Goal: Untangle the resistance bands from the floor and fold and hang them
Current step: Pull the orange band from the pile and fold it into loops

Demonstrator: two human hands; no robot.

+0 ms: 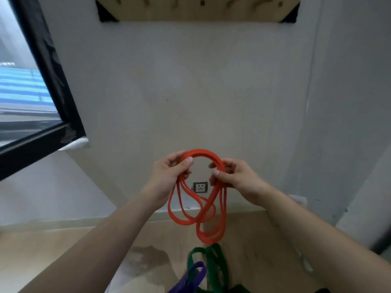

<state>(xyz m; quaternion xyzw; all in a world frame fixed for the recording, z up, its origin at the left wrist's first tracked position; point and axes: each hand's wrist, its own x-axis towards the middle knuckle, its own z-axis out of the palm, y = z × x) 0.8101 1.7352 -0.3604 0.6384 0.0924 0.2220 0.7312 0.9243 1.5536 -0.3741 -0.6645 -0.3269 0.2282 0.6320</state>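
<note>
Orange resistance band [182,222], gathered into several loops and held in the air before the wall, above the wall edge of the floor [63,250]. Left hand [169,175] grips the left of the coil with curled fingers, thumb on top; right hand [234,178] pinches the right. The slack loops hang below both hands. Green band [215,263] and purple band [197,272] lie on the floor beneath. Wall socket [200,187] shows through the coil; wooden pegboard [198,11] is mounted above.

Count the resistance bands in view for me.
3. The orange band hangs looped between the left hand and right hand; the green band and purple band lie on the floor below. More may be hidden past the bottom edge.
</note>
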